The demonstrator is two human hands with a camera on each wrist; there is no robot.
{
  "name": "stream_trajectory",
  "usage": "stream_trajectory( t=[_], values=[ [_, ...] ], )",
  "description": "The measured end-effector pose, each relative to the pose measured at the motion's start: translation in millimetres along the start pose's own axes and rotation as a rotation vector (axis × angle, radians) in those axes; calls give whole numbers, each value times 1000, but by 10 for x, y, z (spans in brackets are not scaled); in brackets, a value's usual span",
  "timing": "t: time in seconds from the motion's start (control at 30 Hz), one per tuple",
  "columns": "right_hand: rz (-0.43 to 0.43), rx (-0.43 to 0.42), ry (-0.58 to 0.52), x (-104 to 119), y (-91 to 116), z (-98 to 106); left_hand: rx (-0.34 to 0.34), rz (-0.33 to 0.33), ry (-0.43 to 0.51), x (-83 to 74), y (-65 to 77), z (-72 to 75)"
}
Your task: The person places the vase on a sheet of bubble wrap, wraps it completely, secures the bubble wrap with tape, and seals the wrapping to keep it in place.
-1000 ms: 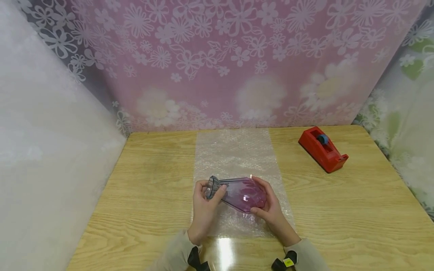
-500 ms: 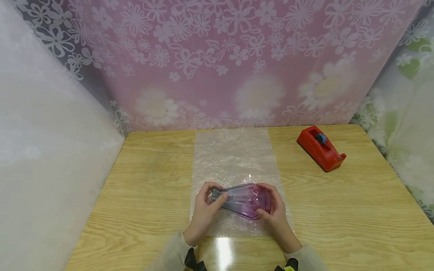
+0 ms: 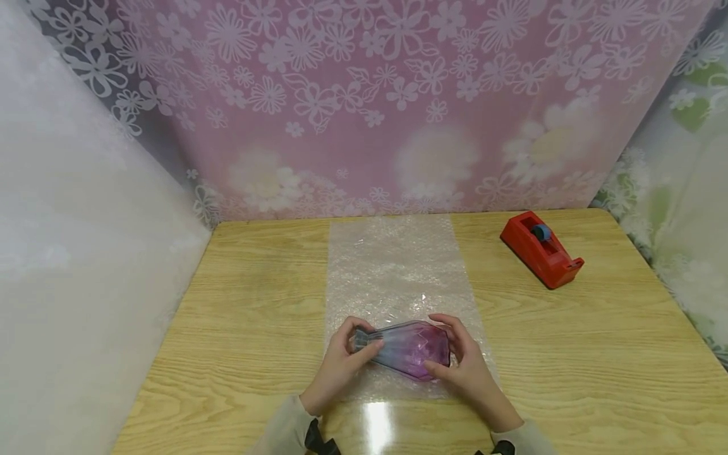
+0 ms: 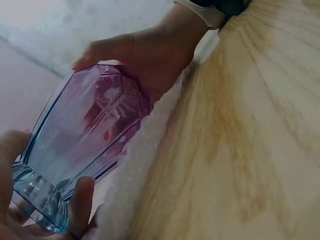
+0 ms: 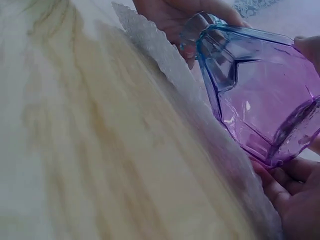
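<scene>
A faceted glass vase (image 3: 406, 351), blue-grey at the neck and purple at the base, lies on its side low over a sheet of bubble wrap (image 3: 398, 265). My left hand (image 3: 340, 359) grips its neck, thumb on top. Around the base curls my right hand (image 3: 467, 366), its thumb on the near side and its forefinger lifted a little off the glass. In the left wrist view the neck of the vase (image 4: 85, 125) points toward my left fingers. The right wrist view has the purple base (image 5: 275, 110) between right thumb and fingers; whether it touches the wrap is unclear.
A red tape dispenser (image 3: 540, 249) with a blue-cored roll stands at the back right of the wooden table (image 3: 256, 303). Behind the table hangs a pink flowered curtain (image 3: 364, 114), with pale coverings at both sides.
Both hands have brought the vase down and nearer to me, over the front part of the bubble wrap. The right forefinger has loosened from the base. Tape dispenser and wrap stay put.
</scene>
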State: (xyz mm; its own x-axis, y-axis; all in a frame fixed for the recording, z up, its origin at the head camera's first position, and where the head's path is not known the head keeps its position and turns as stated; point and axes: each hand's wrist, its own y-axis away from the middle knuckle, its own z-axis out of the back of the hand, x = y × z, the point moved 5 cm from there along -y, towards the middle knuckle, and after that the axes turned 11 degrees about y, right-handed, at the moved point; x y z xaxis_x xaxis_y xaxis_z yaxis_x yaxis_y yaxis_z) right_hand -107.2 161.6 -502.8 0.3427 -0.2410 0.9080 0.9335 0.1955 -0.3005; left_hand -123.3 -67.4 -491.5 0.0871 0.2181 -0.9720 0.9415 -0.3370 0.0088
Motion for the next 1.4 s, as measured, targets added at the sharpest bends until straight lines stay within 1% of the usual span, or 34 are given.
stream_trajectory(
  t=[0.1,0.23,0.3,0.43,0.53,0.6,0.7,0.77,0.93,1.07,1.2,1.27,1.3,1.33,1.4],
  values=[
    [-6,38,2,-24,1,-2,35,-10,-17,11,3,-11],
    [23,68,-9,-35,-15,-8,59,11,-36,59,-12,-4],
    [43,80,-6,-38,-19,-13,58,27,-68,99,-28,18],
    [48,99,5,-54,-18,-25,55,29,-110,136,-54,69],
    [34,105,2,-65,-20,-35,56,13,-133,141,-68,103],
    [22,112,-13,-70,-18,-37,59,-2,-168,146,-72,121],
    [14,125,-33,-70,-12,-28,93,-36,-203,153,-69,132],
    [10,137,-60,-72,-12,-10,133,-51,-199,166,-65,140],
    [1,181,-154,-69,-35,40,245,-79,-132,206,-75,155],
    [3,227,-192,-56,-33,56,281,-132,-136,185,-84,154],
    [6,247,-221,-33,-37,63,290,-159,-137,134,-91,140],
    [-3,253,-242,-26,-38,60,287,-161,-181,98,-80,123],
    [-2,257,-251,-20,-39,59,286,-168,-228,66,-65,104],
    [-1,259,-255,-16,-37,60,284,-181,-297,24,-49,78],
    [3,262,-263,-8,-40,68,280,-242,-500,-88,-10,-1]
  ],
)
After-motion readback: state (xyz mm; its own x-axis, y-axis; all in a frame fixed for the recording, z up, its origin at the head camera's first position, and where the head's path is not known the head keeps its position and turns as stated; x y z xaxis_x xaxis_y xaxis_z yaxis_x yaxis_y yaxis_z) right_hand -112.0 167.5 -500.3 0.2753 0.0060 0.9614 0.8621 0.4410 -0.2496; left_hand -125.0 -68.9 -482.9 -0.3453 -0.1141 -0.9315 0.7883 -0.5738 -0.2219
